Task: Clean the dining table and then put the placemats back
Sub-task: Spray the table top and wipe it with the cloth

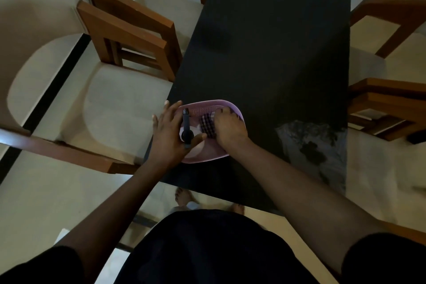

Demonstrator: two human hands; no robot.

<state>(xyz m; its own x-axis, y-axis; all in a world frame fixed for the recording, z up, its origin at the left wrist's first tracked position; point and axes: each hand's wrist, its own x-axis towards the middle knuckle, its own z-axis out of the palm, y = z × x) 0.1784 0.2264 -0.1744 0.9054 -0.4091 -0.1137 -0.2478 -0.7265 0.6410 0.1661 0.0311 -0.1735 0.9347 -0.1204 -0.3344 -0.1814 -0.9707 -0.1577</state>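
Person: stands at the near end of the table, both arms reaching forward into one basket.
Left hand [168, 136]: fingers spread and fairly straight over the basket's left rim. The thumb lies across under the spray head, and the grip does not look closed. I judge it is steadying or about to lift the bottle.
Spray bottle [186, 127]: dark nozzle, pale body, lying in the left half of the basket with the nozzle pointing far.
Right hand [228, 131]: fingers curled down onto the cloth, bunching it, probably to pull it out for wiping.
Checked cloth [207, 125]: folded in the right half of the basket, partly under the right hand.
Basket [207, 159]: lilac plastic, on the tabletop close to the near-left edge. It keeps the cleaning kit together.
Placemat [309, 145]: grey floral sheet, near right on the table and well apart from the basket. Whether it is a mat or a reflection is uncertain.
Dining table [265, 53]: dark top; wiping not yet begun, by my judgement.
Left chairs [129, 37]: wooden, cream seats.
Right chairs [387, 104]: wooden, partly out of view.
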